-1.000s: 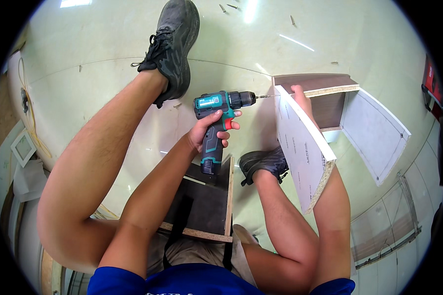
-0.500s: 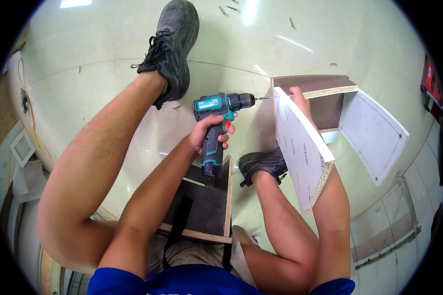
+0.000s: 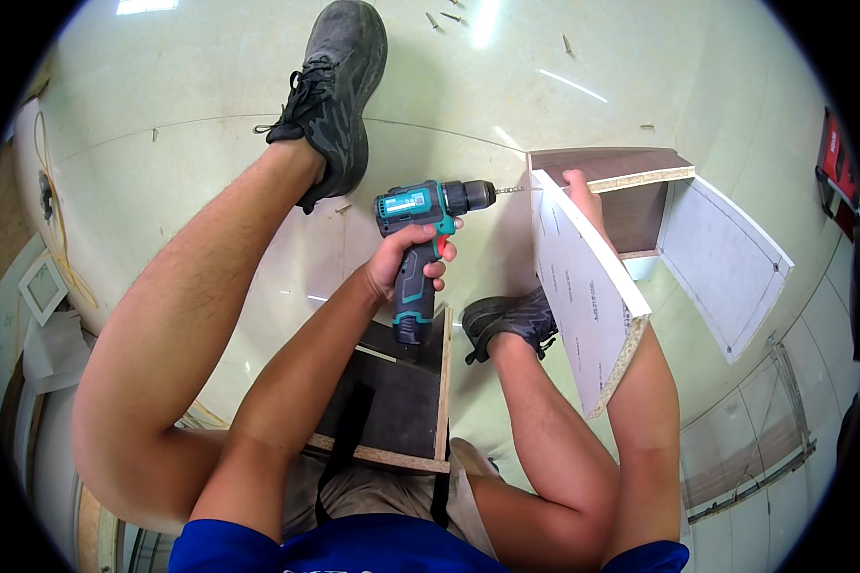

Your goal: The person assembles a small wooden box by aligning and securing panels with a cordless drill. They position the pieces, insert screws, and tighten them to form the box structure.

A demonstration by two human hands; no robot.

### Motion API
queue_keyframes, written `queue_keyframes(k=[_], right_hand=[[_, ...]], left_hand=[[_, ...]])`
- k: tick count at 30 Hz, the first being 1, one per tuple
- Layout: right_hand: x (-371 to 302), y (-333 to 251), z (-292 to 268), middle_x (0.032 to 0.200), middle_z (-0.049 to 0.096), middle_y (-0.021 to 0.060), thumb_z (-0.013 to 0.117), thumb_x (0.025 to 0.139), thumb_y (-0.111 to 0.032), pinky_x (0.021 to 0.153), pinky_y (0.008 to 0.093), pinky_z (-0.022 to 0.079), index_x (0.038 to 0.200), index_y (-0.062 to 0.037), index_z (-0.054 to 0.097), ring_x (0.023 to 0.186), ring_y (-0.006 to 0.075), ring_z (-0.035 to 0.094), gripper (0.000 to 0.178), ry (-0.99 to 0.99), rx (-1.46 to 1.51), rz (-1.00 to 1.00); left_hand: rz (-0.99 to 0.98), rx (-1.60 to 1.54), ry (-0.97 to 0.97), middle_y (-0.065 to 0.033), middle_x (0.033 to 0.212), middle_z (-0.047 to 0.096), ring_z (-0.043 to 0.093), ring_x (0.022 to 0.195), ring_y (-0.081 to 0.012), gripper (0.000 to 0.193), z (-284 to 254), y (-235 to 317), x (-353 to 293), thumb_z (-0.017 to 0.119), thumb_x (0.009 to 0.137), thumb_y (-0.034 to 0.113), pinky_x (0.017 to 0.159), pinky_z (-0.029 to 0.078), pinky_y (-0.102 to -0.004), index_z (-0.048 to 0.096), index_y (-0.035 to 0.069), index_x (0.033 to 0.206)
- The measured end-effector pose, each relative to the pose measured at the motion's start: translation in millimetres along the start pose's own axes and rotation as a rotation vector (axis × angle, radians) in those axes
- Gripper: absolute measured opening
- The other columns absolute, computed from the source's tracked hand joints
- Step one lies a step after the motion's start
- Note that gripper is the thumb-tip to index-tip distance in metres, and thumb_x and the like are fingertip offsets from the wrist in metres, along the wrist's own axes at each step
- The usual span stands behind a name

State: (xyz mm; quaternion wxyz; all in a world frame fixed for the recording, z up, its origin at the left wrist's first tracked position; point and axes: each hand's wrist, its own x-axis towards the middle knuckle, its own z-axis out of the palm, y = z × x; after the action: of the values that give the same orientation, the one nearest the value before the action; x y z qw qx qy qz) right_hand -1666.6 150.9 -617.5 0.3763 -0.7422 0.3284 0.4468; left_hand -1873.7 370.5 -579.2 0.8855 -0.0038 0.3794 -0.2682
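My left hand point(image 3: 403, 260) grips the handle of a teal and black cordless drill point(image 3: 427, 222). Its bit points right and touches the face of a white chipboard panel point(image 3: 583, 286) standing on edge. My right hand point(image 3: 577, 187) holds the far top corner of that panel, where it meets a brown-faced board point(image 3: 610, 167). My right forearm runs along behind the panel.
I sit on a dark wooden stool or box point(image 3: 392, 401) on a glossy pale floor. My left leg stretches out to a grey shoe point(image 3: 336, 91); my right shoe point(image 3: 511, 320) is beside the panel. Another white panel point(image 3: 726, 258) leans at the right. Loose screws point(image 3: 444, 17) lie far ahead.
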Motion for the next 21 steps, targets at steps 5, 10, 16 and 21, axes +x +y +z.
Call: queue_keyframes(k=[5, 10, 16, 21], right_hand=[[11.9, 16.1, 3.2, 0.071, 0.063, 0.0174, 0.058, 0.08, -0.049, 0.072, 0.0387, 0.047, 0.072, 0.0102, 0.062, 0.073, 0.0242, 0.06, 0.059, 0.02, -0.113, -0.033], [-10.4, 3.8, 4.7, 0.073, 0.064, 0.0183, 0.058, 0.08, -0.048, 0.07, 0.0368, 0.048, 0.073, 0.0081, 0.066, 0.077, 0.0218, 0.061, 0.057, 0.006, -0.078, -0.034], [-4.5, 17.7, -7.5, 0.075, 0.064, 0.0159, 0.059, 0.081, -0.054, 0.067, 0.0357, 0.047, 0.077, 0.0091, 0.065, 0.073, 0.0215, 0.06, 0.064, -0.019, -0.11, -0.052], [-10.1, 13.0, -9.1, 0.072, 0.063, 0.0129, 0.057, 0.083, -0.062, 0.066, 0.0344, 0.047, 0.075, 0.0066, 0.065, 0.068, 0.0197, 0.058, 0.069, -0.067, -0.166, -0.079]], left_hand=[[-0.025, 0.034, 0.111, -0.0057, 0.089, 0.06, 0.053, 0.059, -0.011, 0.043, 9.9, -5.1, 15.7, 0.059, 0.09, 0.03, 0.061, 0.053, -0.0322, 0.052, 0.01, 0.126], [0.116, -0.029, 0.085, -0.0079, 0.097, 0.061, 0.054, 0.062, -0.0108, 0.047, 9.4, 6.9, 2.3, 0.058, 0.088, 0.028, 0.063, 0.053, -0.0328, 0.05, 0.009, 0.13], [0.12, 0.138, 0.246, -0.0119, 0.106, 0.064, 0.056, 0.064, -0.0125, 0.045, -3.4, 18.9, -12.0, 0.055, 0.088, 0.022, 0.065, 0.054, -0.0347, 0.047, 0.008, 0.13], [0.09, 0.163, 0.286, -0.0123, 0.103, 0.064, 0.057, 0.065, -0.0132, 0.043, -25.1, 23.9, -34.6, 0.055, 0.088, 0.021, 0.065, 0.055, -0.0351, 0.046, 0.008, 0.128]])
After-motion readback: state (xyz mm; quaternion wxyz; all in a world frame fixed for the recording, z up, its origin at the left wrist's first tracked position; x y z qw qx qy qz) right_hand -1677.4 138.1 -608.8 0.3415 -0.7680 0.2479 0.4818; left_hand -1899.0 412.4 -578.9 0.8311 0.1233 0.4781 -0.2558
